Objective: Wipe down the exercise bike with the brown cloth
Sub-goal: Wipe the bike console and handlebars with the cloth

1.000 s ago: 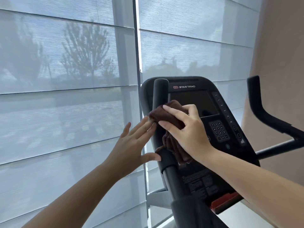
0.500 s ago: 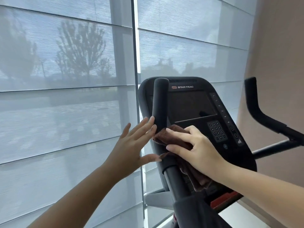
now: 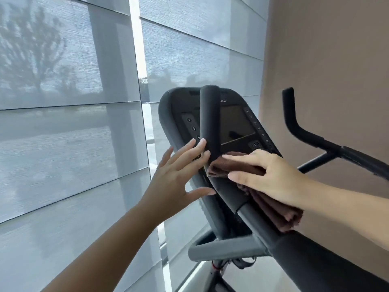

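The black exercise bike fills the centre and right, its console facing me with a dark screen and keypads. A padded left handlebar rises in front of the console. My right hand presses the folded brown cloth against the bar just below its upright part, and the cloth's loose end hangs down behind the bar near my wrist. My left hand is open with fingers spread, fingertips touching the left side of the handlebar.
The right handlebar sticks up near a tan wall. Large windows with grey translucent blinds stand close on the left. A grey frame bar crosses low under the console.
My right hand has slid the cloth down the left handlebar, from beside the screen to the bend below it. The view has shifted, so the bar now covers the console's middle. My left hand stays beside the bar.
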`<state>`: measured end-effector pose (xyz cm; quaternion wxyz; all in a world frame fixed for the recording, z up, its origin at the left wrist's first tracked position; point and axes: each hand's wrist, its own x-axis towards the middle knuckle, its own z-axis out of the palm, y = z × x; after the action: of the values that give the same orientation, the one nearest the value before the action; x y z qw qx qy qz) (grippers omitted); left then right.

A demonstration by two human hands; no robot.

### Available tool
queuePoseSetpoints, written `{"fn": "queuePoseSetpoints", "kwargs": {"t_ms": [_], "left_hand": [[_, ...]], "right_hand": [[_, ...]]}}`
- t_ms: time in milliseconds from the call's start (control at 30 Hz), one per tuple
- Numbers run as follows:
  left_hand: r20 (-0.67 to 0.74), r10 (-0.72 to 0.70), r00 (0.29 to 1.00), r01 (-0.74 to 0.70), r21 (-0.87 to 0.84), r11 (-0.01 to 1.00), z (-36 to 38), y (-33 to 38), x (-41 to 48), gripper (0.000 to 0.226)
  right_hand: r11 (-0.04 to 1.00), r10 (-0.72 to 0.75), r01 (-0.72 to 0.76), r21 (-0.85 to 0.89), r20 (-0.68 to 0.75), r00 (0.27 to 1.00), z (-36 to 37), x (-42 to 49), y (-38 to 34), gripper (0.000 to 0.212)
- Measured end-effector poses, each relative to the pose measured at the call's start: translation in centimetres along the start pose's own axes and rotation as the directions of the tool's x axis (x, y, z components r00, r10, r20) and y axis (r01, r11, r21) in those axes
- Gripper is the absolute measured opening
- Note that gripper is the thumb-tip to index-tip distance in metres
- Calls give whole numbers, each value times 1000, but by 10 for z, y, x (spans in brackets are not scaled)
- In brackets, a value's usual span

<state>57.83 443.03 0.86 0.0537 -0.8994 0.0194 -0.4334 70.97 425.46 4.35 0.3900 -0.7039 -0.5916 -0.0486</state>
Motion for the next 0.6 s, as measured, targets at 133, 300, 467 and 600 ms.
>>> {"fn": "queuePoseSetpoints", "kwargs": {"t_ms": [133,300,467,600], "left_hand": [[-8,91,996,-92,-125,988,-1,-17,4,64],[-29,203,979,-204,-220,954,2,-38,4,60],[-51,235,971,-240,-174,955,15,-66,-2,56],[-46,229,972,-234,-192,953,31,-86,6,59]], "right_hand": [[998,54,-39,44,-422,905,6,31,-21,41],[957,163,-257,-137,-477,864,31,41,-40,46],[825,138,-321,-465,-384,913,42,-1,-54,51],[903,60,-339,-265,-702,709,45,36,-66,44]]}}
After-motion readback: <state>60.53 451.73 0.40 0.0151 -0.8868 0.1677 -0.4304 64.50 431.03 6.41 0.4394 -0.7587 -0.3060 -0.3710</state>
